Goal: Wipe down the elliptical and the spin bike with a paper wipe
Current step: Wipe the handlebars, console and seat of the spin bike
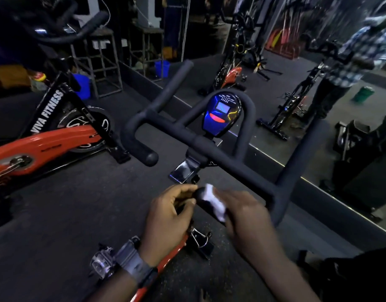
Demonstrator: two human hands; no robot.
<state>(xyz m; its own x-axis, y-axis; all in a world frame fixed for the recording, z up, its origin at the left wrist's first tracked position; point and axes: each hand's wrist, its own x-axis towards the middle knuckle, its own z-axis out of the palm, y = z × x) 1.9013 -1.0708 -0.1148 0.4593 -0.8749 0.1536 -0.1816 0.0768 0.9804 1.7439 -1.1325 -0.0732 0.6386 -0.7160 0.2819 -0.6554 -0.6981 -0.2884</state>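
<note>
The white wipe (213, 202) sits low in the centre of the frame, wrapped over the near grip end of the spin bike's handlebar (220, 156). The right hand (246, 216) presses it onto the grip, fingers curled over it, though blur hides their exact lie. The left hand (168, 216) is just beside it, its fingers and thumb curled round the dark grip end; a grey watch (133, 261) is on that wrist. Above the hands, the bar loops round a blue console (222, 113) with a small lit screen. An orange frame tube (170, 256) shows below the left wrist.

The floor (67, 205) is dark, matte and speckled. At left stands a second bike (46, 136), orange and black, lettered VIVA FITNESS. A mirror wall (296, 62) runs from upper centre to lower right, reflecting bikes and a person in a checked shirt. Metal stools (104, 62) and blue buckets (83, 85) stand at upper left.
</note>
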